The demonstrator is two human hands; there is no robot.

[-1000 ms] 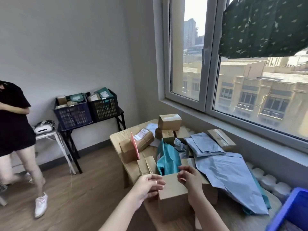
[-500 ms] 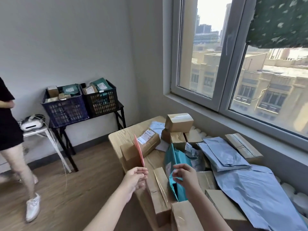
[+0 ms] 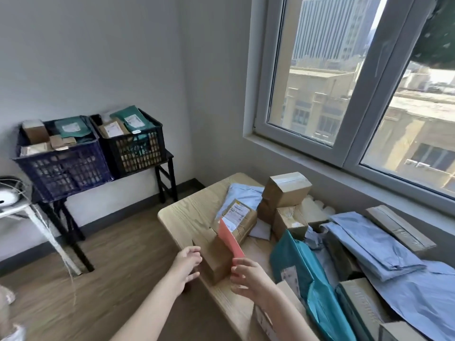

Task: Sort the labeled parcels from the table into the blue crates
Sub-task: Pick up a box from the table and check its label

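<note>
Pink parcel (image 3: 229, 238) (standing on edge) is pinched by the right hand (image 3: 248, 275) fingers; left hand (image 3: 186, 264) hovers at nine o'clock, fingers loosely open.

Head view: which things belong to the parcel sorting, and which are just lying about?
Job: labeled brown parcel; teal mailer; blue crate; pink card, pinched by right hand.
Lying about: white device; white stand; dark curtain.
</note>
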